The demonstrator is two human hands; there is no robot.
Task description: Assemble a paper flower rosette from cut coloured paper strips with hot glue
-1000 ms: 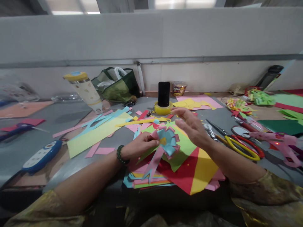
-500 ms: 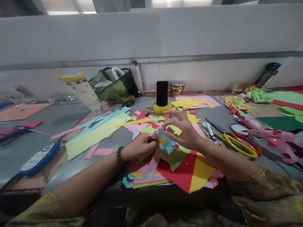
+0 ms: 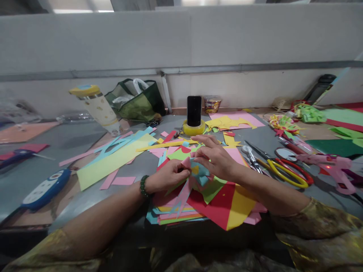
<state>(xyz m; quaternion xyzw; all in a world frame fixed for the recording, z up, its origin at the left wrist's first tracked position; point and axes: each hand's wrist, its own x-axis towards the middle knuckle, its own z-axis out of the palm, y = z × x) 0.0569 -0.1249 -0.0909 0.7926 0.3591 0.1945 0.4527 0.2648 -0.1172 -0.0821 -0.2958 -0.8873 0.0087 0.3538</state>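
Observation:
A paper flower (image 3: 200, 173) with light blue petals, a yellow centre and pink parts is between my hands, above a pile of coloured paper (image 3: 181, 216). My left hand (image 3: 169, 175) pinches its pink edge from the left, thumb against the bent fingers. From the right, my right hand (image 3: 217, 156) reaches over the petals with thumb and index finger close together at the top edge; the other fingers are stretched out. Pink and light blue strips (image 3: 183, 198) hang below the flower. Under it lie red sheets (image 3: 212, 204), a yellow sheet (image 3: 241, 206) and green paper (image 3: 214, 189).
To the right lie scissors (image 3: 289, 173) and a pink glue gun (image 3: 326, 162) with a red light. A phone (image 3: 194, 111) stands in a yellow tape roll (image 3: 194, 128). Leftward are a tumbler (image 3: 98, 109), a green bag (image 3: 138, 102) and a blue-and-white case (image 3: 47, 189).
My right fingers have drawn in from a looser spread to the flower's top edge. My left hand keeps its pinch. The view has shifted slightly.

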